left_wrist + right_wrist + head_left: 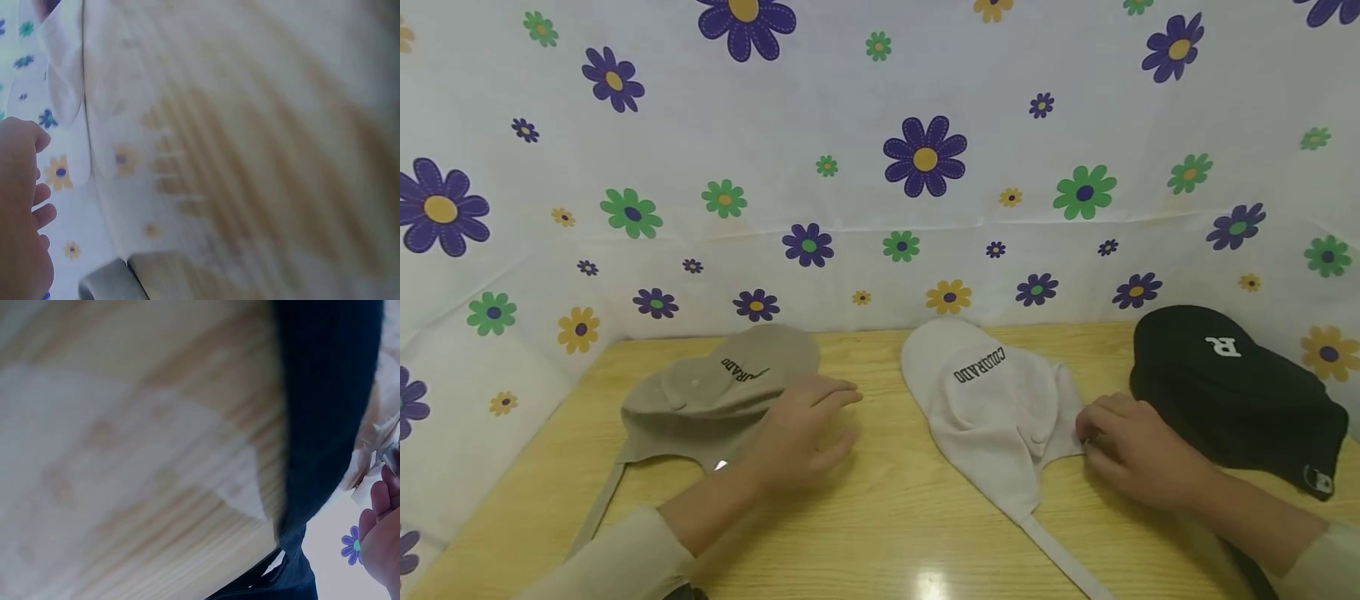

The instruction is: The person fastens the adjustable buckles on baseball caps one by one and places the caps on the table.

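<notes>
Nearest, a pale, smooth cloth sleeve point(613, 562) leads to the left hand point(808, 437), its grip loose and holding nothing: fingers stretched out, thumb apart, just beside the khaki cap point(700, 396). A flat, narrow strap point(1063, 557) trails toward the near side from the off-white cap point(988, 404). The right hand point(1138, 450) has its fingers bent, its grip pinching that cap's right edge; the right wrist view shows a small shiny metal piece point(389, 461) at the fingertips.

The off-white cap lies flattened on the table point(880, 500), between the other two, its soft fabric creased, its rounded brim pointing away and dark block letters across it. The khaki cap sags in folds. The black cap point(1217, 392) is matte and domed, with a white R. The table is yellowish, glossy, finely grained wood; behind it hangs lightly creased white cloth point(820, 100) printed with round-petalled flowers.
</notes>
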### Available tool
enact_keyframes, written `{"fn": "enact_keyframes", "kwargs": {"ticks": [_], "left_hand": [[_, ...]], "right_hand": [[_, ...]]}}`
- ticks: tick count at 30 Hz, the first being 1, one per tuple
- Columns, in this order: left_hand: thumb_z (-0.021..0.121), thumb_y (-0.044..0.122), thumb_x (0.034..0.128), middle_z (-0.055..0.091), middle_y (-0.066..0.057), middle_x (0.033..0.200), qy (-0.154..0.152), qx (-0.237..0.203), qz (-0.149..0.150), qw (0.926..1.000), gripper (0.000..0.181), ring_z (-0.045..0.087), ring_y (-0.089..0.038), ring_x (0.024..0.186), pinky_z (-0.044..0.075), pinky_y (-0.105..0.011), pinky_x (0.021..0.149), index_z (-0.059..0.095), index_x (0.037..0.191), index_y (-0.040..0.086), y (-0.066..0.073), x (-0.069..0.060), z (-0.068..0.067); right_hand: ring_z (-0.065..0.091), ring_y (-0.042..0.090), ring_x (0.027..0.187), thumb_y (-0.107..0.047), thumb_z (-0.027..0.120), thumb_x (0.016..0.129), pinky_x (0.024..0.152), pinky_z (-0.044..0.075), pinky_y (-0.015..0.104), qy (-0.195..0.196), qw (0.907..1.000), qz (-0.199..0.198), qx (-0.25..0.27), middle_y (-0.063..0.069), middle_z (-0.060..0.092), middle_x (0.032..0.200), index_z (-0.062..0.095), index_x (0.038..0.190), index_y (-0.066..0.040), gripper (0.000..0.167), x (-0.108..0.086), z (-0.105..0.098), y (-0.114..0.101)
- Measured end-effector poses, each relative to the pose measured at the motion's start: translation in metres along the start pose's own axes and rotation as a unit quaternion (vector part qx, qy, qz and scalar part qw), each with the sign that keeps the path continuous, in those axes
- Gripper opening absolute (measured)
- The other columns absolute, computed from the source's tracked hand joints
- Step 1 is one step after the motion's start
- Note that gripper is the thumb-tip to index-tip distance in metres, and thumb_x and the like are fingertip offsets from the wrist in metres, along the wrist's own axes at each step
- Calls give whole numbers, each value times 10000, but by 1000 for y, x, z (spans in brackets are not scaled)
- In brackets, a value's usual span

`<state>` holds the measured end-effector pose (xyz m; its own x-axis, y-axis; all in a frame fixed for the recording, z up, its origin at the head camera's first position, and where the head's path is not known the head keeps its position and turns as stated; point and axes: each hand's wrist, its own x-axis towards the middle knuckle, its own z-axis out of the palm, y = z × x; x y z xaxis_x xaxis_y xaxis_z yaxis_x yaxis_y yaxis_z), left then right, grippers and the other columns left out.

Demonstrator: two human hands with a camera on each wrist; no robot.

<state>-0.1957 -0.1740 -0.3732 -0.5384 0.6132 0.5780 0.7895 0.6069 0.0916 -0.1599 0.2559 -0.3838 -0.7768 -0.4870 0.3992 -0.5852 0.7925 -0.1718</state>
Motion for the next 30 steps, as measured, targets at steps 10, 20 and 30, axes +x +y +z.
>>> {"fn": "enact_keyframes", "kwargs": {"ticks": [10,20,30], "left_hand": [[743,212,807,676,-93,1181,-161,198,861,9960,392,624,-251,1104,484,-425,999,670,1160,56,23,8,13],[673,215,825,660,-61,1186,-649,667,1646,9820,352,606,-227,1141,452,-415,1054,644,1151,86,52,18,18],[637,246,878,618,-43,1297,-1242,207,1418,9819,400,557,-183,1223,379,-369,1126,624,1252,103,76,25,24]], "right_hand": [[516,83,881,-71,736,768,801,358,401,20,9996,19,-288,-163,586,902,627,862,-266,242,-1,0,-1],[548,117,885,-83,770,740,855,313,466,366,9976,-265,-529,-146,596,888,622,831,-258,247,-2,4,-2],[583,123,897,-77,780,742,821,356,438,155,9990,-51,-409,-141,620,906,628,835,-276,268,-3,3,-2]]}}
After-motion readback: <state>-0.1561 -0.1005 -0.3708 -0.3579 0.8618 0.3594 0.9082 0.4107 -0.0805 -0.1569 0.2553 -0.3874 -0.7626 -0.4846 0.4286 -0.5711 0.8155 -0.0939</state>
